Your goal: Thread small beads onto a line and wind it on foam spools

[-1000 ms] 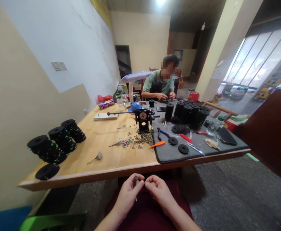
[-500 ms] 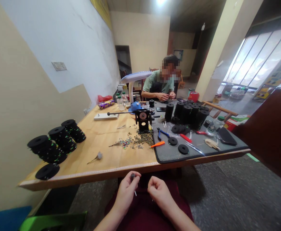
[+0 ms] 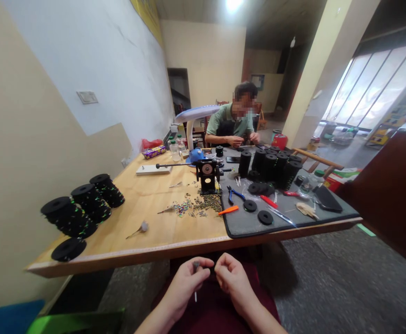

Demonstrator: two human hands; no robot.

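Both my hands are down over my lap, below the near edge of the wooden table (image 3: 143,199). My left hand (image 3: 185,285) is closed in a pinch on a small grey piece with a thin white stem (image 3: 196,269) that hangs down from the fingers. My right hand (image 3: 233,280) is closed too, its fingertips almost touching the left hand's; what it holds, if anything, is too small to make out.
On the table lie black spools (image 3: 81,208) at the left, a black hand-crank winder (image 3: 206,175), small scattered beads (image 3: 198,205), blue pliers (image 3: 233,193), black discs on a grey mat (image 3: 279,218), stacked black reels (image 3: 272,164) and a desk lamp (image 3: 196,116). A person sits at the far end.
My hands drew apart half a second ago and have come back together, fingertips nearly meeting. The view has tipped slightly down.
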